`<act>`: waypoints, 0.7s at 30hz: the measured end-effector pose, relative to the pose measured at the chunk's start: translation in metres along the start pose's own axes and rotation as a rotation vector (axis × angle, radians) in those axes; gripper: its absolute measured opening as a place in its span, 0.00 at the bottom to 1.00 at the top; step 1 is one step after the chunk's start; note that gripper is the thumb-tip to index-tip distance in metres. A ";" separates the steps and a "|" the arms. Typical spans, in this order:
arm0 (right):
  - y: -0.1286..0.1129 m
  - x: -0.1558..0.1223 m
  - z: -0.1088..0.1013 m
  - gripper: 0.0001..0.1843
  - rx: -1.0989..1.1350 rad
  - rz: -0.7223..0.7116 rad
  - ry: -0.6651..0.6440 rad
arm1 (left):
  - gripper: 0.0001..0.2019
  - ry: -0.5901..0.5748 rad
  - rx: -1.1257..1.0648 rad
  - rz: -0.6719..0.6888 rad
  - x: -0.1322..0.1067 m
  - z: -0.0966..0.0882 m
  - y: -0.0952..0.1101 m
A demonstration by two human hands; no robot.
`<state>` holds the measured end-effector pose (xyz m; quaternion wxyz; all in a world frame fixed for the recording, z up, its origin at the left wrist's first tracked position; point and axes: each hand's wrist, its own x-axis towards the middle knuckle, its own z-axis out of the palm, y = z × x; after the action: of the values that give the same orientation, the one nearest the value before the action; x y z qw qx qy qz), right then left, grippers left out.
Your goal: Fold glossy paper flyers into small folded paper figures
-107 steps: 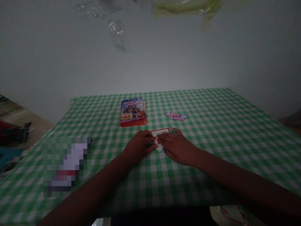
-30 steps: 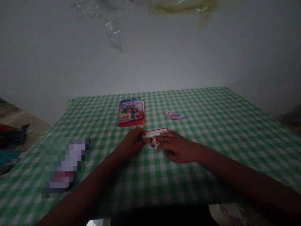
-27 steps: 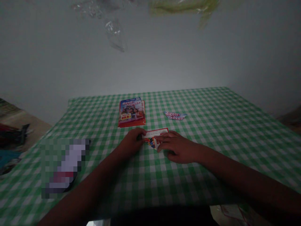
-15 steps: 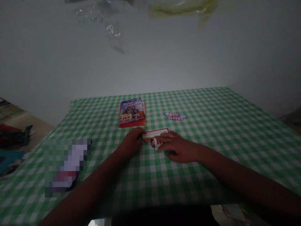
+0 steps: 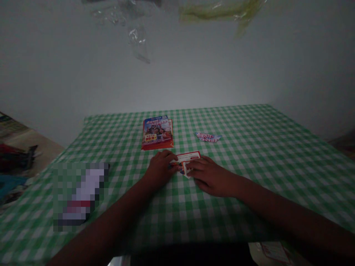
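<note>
A folded paper leaflet (image 5: pixel 188 156), white with a red edge and a colourful printed part, lies on the tablecloth between my hands. My left hand (image 5: pixel 162 168) grips its left end, thumb and forefinger reaching over the print. From the right, my right hand (image 5: pixel 212 177) presses on it with fingers held close together, covering the right part. Just beyond is a torn or cut printed paper piece (image 5: pixel 208 137), blue and white with red lettering. Behind my left hand sits a stack of printed leaflets (image 5: pixel 157 133).
A green and white checked tablecloth (image 5: pixel 249 147) covers the table. A phone-like object (image 5: pixel 87 188), blurred by pixelation, lies near my left forearm. The wall (image 5: pixel 194 74) stands at the table's far edge, with clear plastic (image 5: pixel 138 40) and yellow plastic (image 5: pixel 222 13) high on it.
My left hand has moved right, its thumb and forefinger now over the leaflet's print. My right hand's fingers have drawn closer together on the paper. The view has shifted slightly.
</note>
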<state>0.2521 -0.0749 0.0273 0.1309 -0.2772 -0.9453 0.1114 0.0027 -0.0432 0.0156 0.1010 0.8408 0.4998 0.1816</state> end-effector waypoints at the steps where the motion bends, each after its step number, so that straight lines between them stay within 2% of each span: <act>1: -0.004 0.000 0.000 0.20 -0.035 0.023 -0.005 | 0.11 -0.013 0.015 0.003 -0.001 -0.001 0.002; 6: -0.015 -0.001 -0.001 0.21 -0.111 0.086 -0.039 | 0.11 -0.052 0.120 -0.009 -0.007 -0.006 0.017; 12: -0.012 -0.002 0.001 0.23 -0.077 0.098 -0.072 | 0.18 -0.027 0.131 -0.045 -0.011 -0.006 0.027; 16: -0.010 -0.002 0.001 0.23 -0.058 0.091 -0.071 | 0.16 -0.049 0.067 -0.070 -0.007 -0.005 0.018; 21: -0.006 -0.004 0.000 0.22 -0.028 0.091 -0.080 | 0.12 -0.129 -0.074 -0.045 0.001 -0.006 -0.005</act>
<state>0.2522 -0.0818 0.0279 0.0839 -0.3168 -0.9377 0.1152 -0.0028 -0.0398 0.0194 0.1677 0.8351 0.5039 0.1430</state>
